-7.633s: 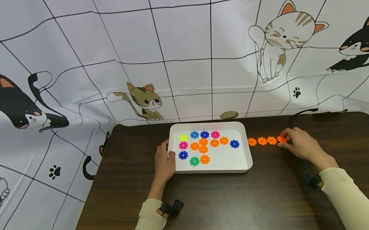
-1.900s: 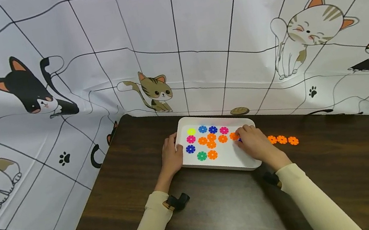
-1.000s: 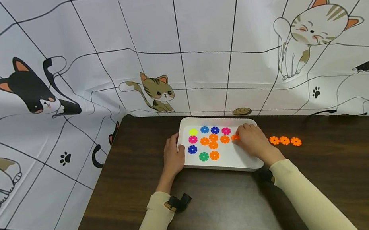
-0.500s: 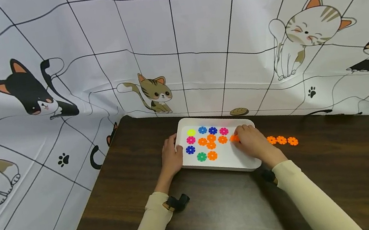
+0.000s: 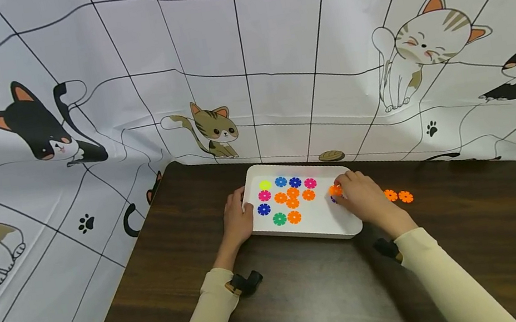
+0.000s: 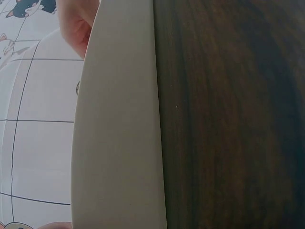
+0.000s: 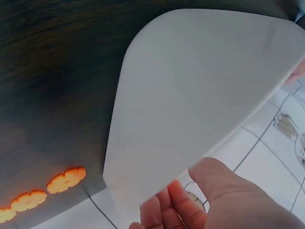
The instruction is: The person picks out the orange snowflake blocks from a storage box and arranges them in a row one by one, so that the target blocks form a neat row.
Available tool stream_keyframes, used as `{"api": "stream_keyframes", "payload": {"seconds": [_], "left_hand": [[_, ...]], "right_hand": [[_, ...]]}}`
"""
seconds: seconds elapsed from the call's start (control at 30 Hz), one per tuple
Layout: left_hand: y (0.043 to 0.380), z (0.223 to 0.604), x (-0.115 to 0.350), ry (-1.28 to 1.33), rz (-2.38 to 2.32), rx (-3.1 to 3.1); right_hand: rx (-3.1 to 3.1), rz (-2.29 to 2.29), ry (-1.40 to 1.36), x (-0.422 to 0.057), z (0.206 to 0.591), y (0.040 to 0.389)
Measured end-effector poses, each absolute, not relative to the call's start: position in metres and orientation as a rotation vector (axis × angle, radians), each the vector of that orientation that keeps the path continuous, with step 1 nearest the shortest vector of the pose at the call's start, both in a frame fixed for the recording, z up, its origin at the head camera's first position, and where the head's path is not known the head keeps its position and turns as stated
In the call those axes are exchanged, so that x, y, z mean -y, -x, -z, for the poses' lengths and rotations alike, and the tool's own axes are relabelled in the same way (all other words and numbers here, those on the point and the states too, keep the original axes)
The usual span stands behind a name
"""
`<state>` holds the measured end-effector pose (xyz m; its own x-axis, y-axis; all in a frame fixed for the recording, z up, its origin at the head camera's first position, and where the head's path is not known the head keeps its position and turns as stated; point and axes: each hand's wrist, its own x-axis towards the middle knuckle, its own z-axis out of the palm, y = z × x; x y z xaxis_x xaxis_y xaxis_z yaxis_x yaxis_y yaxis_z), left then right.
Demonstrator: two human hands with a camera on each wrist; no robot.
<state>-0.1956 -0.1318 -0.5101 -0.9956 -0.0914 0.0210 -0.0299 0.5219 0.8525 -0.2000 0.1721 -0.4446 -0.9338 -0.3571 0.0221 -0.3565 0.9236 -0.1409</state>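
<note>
A white tray (image 5: pixel 321 223) lies on the table, with several notched, flower-shaped discs in orange, blue, pink, green and yellow inside it. My left hand (image 5: pixel 236 215) grips the tray's left edge, its thumb over the rim. Over the tray's right side, my right hand (image 5: pixel 364 197) pinches an orange disc (image 5: pixel 335 190) with its fingertips. Partly covered by the thumb is a dark blue disc (image 5: pixel 333 199). In the right wrist view, the thumb and curled fingers of the right hand (image 7: pixel 228 200) show beyond the tray's wall (image 7: pixel 190 95); the disc is hidden there.
Right of the tray, a row of orange discs (image 5: pixel 405 196) lies on the dark wooden table (image 5: pixel 479 216); the right hand covers part of it in the head view. A white curtain (image 5: pixel 279 39) with printed cats hangs behind the table and down its left side.
Earlier my right hand was at the right end of the orange row; it moved left to the tray. In the last half second it shifted right with the orange disc. The left hand keeps its grip.
</note>
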Motion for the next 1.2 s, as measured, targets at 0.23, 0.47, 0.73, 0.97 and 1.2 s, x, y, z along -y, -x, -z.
{"api": "stream_keyframes", "payload": {"seconds": [0.23,0.47,0.73,0.97,1.2], "left_hand": [[0.196,0.510,0.132,-0.099,1.510,2.677],[0.196,0.507,0.133,-0.116,1.522,2.679],[0.196,0.509,0.133,-0.109,1.524,2.680],[0.196,0.510,0.132,-0.101,1.522,2.687],[0.196,0.509,0.132,-0.100,1.517,2.690]], "right_hand": [[-3.102,0.281,0.573,-0.188,0.442,0.195],[-3.141,0.327,0.559,-0.198,0.438,0.191],[-3.173,0.380,0.554,-0.217,0.440,0.185],[-3.170,0.381,0.517,-0.233,0.445,0.180],[-3.161,0.359,0.475,-0.248,0.450,0.177]]}}
